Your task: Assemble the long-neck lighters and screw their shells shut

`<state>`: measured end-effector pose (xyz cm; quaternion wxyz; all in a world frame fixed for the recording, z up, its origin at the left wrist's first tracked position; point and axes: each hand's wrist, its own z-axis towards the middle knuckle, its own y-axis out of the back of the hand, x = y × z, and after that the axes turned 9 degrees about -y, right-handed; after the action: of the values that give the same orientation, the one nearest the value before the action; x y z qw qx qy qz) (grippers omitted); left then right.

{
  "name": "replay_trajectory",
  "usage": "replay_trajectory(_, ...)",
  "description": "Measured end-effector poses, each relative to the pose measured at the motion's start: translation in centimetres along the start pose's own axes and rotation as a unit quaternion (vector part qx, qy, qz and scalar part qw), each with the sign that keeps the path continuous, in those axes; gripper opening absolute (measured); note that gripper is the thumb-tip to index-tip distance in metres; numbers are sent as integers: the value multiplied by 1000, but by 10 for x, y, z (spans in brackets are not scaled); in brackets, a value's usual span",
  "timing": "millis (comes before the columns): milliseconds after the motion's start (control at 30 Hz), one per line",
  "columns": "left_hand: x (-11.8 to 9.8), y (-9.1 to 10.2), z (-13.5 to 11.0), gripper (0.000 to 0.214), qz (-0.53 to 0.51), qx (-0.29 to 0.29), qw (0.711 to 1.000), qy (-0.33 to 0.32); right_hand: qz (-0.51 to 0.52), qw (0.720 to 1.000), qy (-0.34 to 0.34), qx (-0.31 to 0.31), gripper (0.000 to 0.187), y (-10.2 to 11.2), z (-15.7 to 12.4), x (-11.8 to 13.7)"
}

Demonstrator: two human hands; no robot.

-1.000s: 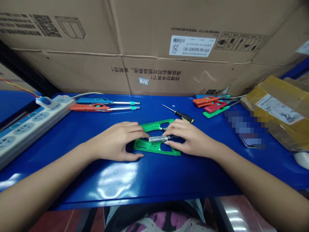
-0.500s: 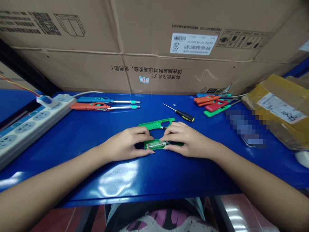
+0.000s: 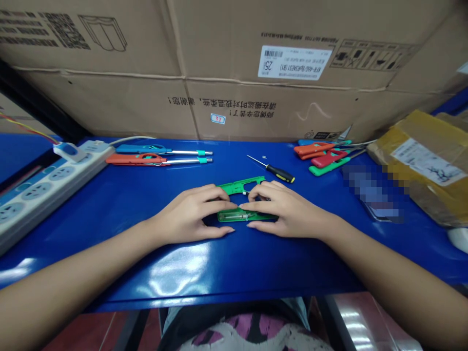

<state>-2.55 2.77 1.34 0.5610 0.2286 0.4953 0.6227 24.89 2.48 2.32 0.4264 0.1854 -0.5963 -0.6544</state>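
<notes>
A green lighter half-shell (image 3: pixel 263 215), open side up, lies on the blue table with a clear fuel tank (image 3: pixel 232 215) in its left part. My left hand (image 3: pixel 199 212) curls around its left end, index finger at the upper edge and thumb along the lower side. From the right, my right hand (image 3: pixel 287 209) grips the same piece, its fingers covering the right part. Just beyond lies the other green half-shell (image 3: pixel 237 186), with a trigger opening, its left end partly behind my left fingers. A small black-and-white part (image 3: pixel 245 193) shows by my right fingers.
A black-and-yellow screwdriver (image 3: pixel 280 173) lies behind the hands. Two assembled lighters, one orange (image 3: pixel 135 159) and one blue (image 3: pixel 142 149), rest at left beside a power strip (image 3: pixel 40 190). Several lighter bodies (image 3: pixel 329 157), a blurred phone (image 3: pixel 373 195) and a taped carton (image 3: pixel 427 161) are at right.
My left fingers have shifted forward over the far half-shell's end. The near half-shell has tilted slightly, and my right fingertips have moved a little off the fuel tank.
</notes>
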Motion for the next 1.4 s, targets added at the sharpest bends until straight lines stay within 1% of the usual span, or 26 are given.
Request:
replay_trajectory(100, 0, 2, 0, 29, 26, -4, 999, -31, 34, 999, -25, -33, 20, 2, -1, -2)
replay_trajectory(167, 1, 1, 0, 30, 34, 11, 997, -62, 45, 997, -41, -51, 16, 3, -1, -3)
replay_trajectory(267, 2, 0, 0, 33, 47, 40, 994, -94, 63, 995, -65, -47, 10, 0, 0, -4)
replay_trajectory(333, 2, -1, 0, 34, 58, 45, 993, -97, 71, 994, -77, -25, 7, -2, 0, -3)
replay_trajectory(433, 2, -2, 1, 32, 59, 34, 993, -97, 77, 992, -96, 5, 6, -3, 0, -1)
replay_trajectory(533, 0, -4, 2, 29, 48, 24, 993, -101, 87, 991, -102, 18, 6, -4, 0, 0)
replay_trajectory(700, -2, -9, 2, 31, 11, -25, 996, -80, 89, 989, -112, 21, 10, -4, -1, 2)
replay_trajectory(833, -3, -12, 1, 29, -30, -45, 997, -57, 95, 989, -111, 24, 11, -3, -1, 2)
replay_trajectory(900, -3, -12, 1, 29, -38, -48, 996, -61, 98, 989, -111, 22, 11, -3, 0, 2)
replay_trajectory(1033, -3, -11, 2, 31, -30, -41, 995, -91, 90, 989, -112, 22, 13, -3, 0, 4)
replay_trajectory(1167, -3, -11, 2, 31, -20, -50, 993, -108, 76, 990, -117, 25, 15, -4, -2, 4)
replay_trajectory(1400, -2, -13, -1, 30, 16, -53, 992, -111, 110, 983, -144, 34, 4, -1, -1, 6)
